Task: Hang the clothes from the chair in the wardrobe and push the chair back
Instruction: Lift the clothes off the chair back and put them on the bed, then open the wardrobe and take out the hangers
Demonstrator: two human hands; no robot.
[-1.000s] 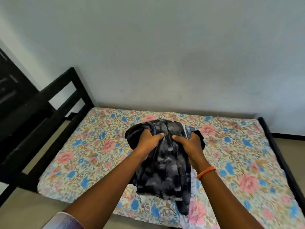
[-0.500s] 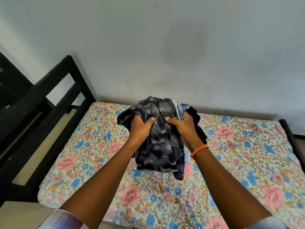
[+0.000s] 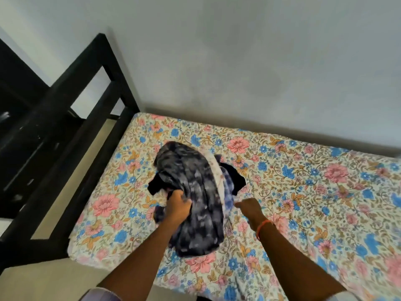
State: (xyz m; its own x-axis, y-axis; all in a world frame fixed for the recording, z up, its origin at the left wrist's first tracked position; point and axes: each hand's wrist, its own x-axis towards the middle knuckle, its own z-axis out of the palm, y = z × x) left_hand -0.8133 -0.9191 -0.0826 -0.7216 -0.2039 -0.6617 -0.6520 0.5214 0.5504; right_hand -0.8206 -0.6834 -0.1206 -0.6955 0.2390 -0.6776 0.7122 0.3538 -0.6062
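Clothes on the bed, none hung yet

Left hand grips the clothes on the bed; right hand blurred, grip unclear; hanging and chair remain.

Pale sleeve cuffs; orange band circles the right wrist.

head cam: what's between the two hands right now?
In the head view, the bundle of clothes lies on the floral bedsheet between them: the left hand grips its dark camouflage-print garment, while the right hand sits just beside its right edge.
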